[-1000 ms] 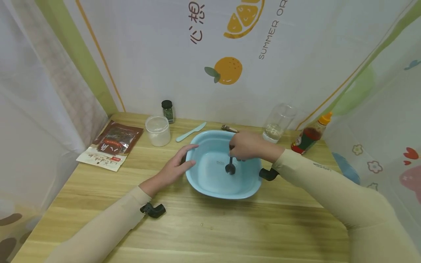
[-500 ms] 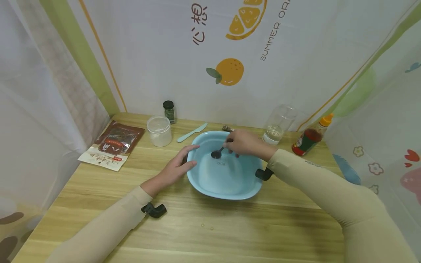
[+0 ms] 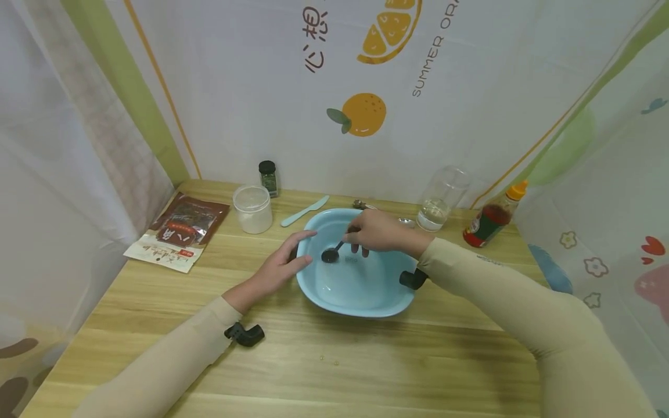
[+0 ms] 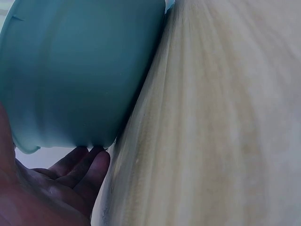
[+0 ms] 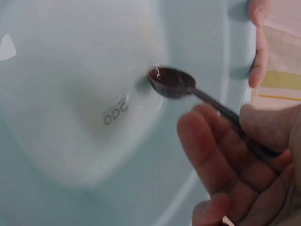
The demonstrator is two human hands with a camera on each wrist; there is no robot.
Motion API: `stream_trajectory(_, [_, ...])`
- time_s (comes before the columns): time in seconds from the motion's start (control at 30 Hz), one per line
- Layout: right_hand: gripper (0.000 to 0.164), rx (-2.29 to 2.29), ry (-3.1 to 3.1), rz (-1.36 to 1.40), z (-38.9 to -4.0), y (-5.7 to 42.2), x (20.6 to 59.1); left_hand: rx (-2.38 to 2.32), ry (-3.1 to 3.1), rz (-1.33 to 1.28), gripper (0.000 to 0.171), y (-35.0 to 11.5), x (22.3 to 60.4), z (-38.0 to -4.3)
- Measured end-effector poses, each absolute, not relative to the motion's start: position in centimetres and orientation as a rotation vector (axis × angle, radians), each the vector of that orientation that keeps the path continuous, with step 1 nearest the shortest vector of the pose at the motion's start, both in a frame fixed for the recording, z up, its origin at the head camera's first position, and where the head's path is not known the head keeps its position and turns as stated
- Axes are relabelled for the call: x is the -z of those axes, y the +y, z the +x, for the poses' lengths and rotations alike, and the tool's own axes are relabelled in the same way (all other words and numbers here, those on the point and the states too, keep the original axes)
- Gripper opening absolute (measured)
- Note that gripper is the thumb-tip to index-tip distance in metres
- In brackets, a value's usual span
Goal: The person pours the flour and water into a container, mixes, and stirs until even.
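A light blue plastic basin (image 3: 360, 290) stands on the wooden table, with bright glints on its inner floor. My left hand (image 3: 277, 266) holds its left side, thumb and index finger over the rim; in the left wrist view, the other fingers (image 4: 89, 169) touch its outer wall. My right hand (image 3: 378, 233) reaches over the back right of the basin and pinches the handle of a small black spoon (image 3: 330, 255) between thumb and fingers. The spoon's bowl (image 5: 171, 83) is low inside the basin, left of the small printed letters, with a white glint in it.
Behind the basin are a tilted clear glass (image 3: 434, 212) with some liquid, a red sauce bottle (image 3: 491, 217), a metal utensil (image 3: 362, 204) and a pale knife (image 3: 305, 211). Further left are a white-filled jar (image 3: 253, 210), a spice jar (image 3: 269, 179) and a brown packet (image 3: 180, 231).
My right hand has moved left with the black spoon, whose bowl swept from the basin's middle to its left side. My left hand stays on the rim.
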State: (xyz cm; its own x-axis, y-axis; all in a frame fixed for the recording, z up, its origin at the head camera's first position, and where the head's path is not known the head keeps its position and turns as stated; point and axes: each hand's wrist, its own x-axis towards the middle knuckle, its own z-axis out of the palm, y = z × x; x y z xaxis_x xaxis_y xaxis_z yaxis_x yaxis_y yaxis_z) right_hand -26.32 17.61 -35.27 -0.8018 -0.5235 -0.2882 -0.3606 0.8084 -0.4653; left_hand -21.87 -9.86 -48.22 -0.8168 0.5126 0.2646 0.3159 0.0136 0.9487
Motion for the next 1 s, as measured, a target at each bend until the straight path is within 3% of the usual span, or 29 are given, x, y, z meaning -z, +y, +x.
stream_trajectory(0.27, [0.026, 0.34, 2.844, -0.548, -26.3, 18.5, 35.0, -1.904, 2.143, 0.859, 0.056, -9.6, 48.6, -22.0])
stream_trajectory(0.43, [0.033, 0.267, 2.804, -0.629, -26.3, 19.4, 34.4, -1.904, 2.137, 0.836, 0.057, -9.7, 48.4, -21.9])
stream_trajectory(0.6, [0.026, 0.355, 2.593, -0.769, -26.5, 20.0, 34.4, -1.902, 2.149, 0.84, 0.058, -9.9, 48.4, -21.9])
stream_trajectory(1.0, [0.023, 0.381, 2.553, -0.78, -26.3, 20.6, 34.6, -1.887, 2.152, 0.827, 0.057, -9.8, 48.4, -22.0])
